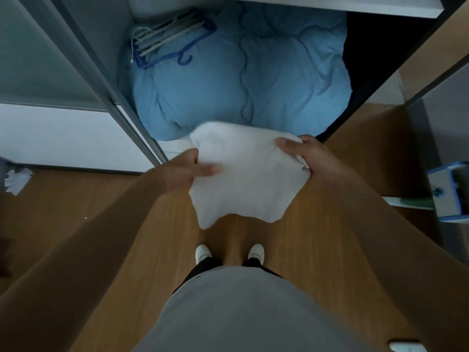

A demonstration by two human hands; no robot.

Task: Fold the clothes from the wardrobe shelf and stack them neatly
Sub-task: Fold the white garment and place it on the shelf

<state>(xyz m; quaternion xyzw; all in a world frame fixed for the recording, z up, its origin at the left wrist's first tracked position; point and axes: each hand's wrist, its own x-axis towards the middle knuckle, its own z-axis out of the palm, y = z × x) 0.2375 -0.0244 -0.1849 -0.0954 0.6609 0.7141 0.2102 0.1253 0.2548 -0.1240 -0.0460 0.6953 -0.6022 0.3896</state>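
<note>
A puffy light-blue duvet (228,80) fills the far middle of the scene, bunched and creased. On its far left part lies a bundle of hangers (167,34): several pale ones and a blue one whose hook points near. Left of the duvet stands a sliding door (38,59) with a grey frame and a frosted panel. To the right rises a brown wooden panel (431,47). The wooden floor (76,199) spreads across the near part. At its far left edge lies a crumpled white scrap (17,177); paper or cloth, it cannot be told. At the right edge stands a blue-and-white box (449,191), with something green (411,203) just beside it.
</note>
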